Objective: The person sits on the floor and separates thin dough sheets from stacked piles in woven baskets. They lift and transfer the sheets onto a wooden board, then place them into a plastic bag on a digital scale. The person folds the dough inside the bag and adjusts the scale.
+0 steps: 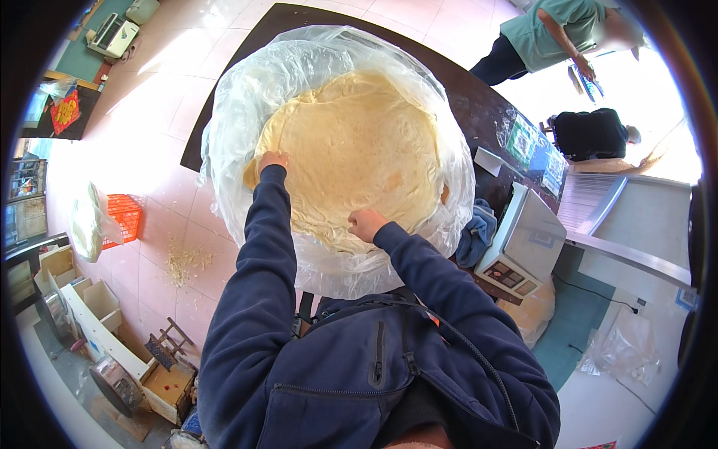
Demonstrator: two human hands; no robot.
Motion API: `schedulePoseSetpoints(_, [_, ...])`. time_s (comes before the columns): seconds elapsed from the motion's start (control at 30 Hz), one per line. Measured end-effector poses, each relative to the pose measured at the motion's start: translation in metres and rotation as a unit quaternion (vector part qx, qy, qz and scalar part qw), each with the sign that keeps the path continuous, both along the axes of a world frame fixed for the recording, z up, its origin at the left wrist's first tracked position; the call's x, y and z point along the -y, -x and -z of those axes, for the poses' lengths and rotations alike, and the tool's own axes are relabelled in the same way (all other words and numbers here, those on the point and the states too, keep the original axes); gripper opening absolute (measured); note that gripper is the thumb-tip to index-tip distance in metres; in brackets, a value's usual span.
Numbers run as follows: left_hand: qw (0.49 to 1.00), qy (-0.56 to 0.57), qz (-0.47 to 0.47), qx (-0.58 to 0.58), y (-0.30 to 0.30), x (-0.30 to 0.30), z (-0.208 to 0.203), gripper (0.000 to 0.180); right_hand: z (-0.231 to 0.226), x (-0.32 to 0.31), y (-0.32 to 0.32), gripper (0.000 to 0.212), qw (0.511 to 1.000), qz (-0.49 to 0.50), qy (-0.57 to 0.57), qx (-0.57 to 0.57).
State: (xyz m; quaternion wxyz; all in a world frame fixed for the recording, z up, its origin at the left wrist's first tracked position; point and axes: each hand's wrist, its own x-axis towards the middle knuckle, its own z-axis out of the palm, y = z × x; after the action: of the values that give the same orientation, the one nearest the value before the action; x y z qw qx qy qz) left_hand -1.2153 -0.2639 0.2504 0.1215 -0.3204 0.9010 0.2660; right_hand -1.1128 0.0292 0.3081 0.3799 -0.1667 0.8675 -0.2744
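Observation:
A wide, round, pale-yellow sheet, looking like a very thin flatbread, lies wrinkled inside a large see-through plastic bag. The bag's loose sides stand up around it. At the sheet's left edge, my left hand is closed with its fingers curled on the rim. My right hand is closed too, pinching at the near part of the sheet, right of its middle. The fingertips of both hands are partly hidden. Folds run along the sheet's near edge, below my right hand.
The bag rests on a dark table. To its right are a blue cloth and a white scale-like machine. An orange crate and scattered crumbs are on the floor at left. Another person stands at far right.

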Motion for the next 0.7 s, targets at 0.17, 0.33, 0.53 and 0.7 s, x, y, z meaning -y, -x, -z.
schedulePoseSetpoints(0.17, [0.989, 0.074, 0.113, -0.059, 0.002, -0.006, -0.014, 0.027, -0.004, 0.000, 0.011, 0.034, 1.000, 0.005, 0.002, 0.018])
schedulePoseSetpoints(0.33, [0.973, 0.057, 0.165, -0.148, -0.010, -0.042, -0.041, 0.018, -0.002, 0.006, 0.037, 0.035, 0.997, 0.042, 0.044, 0.053])
schedulePoseSetpoints(0.53, [0.951, -0.035, 0.211, -0.222, -0.019, -0.074, -0.064, 0.012, 0.001, 0.031, 0.108, 0.037, 0.866, 0.348, 0.264, 0.243])
schedulePoseSetpoints(0.7, [0.939, 0.003, 0.273, -0.209, -0.022, -0.088, -0.056, 0.012, 0.001, 0.079, 0.164, 0.048, 0.949, 0.269, 0.156, 0.057])
